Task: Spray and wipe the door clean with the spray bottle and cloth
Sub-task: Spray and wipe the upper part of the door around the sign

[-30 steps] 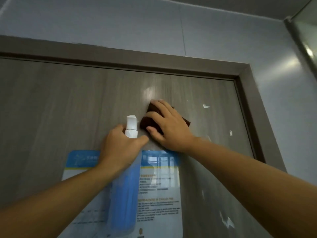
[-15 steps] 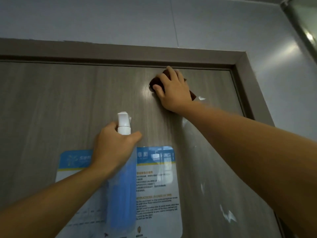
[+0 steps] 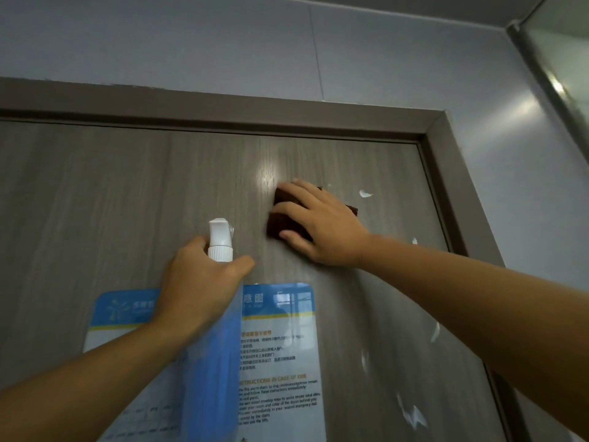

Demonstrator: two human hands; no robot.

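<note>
A grey wood-grain door fills the view, seen from below. My right hand lies flat with spread fingers on a dark brown cloth, pressing it against the upper middle of the door. My left hand grips the neck of a clear blue spray bottle with a white nozzle, held upright close to the door, below and left of the cloth. White smears mark the door to the right of the cloth.
A blue and white fire-instruction notice is stuck to the door behind the bottle. The dark door frame runs along the top and right. Grey wall lies beyond, with a glass panel at the upper right.
My right hand has slid the cloth down from near the door's top edge to mid-height again, after going up before that. The left hand and bottle stayed about where they were.
</note>
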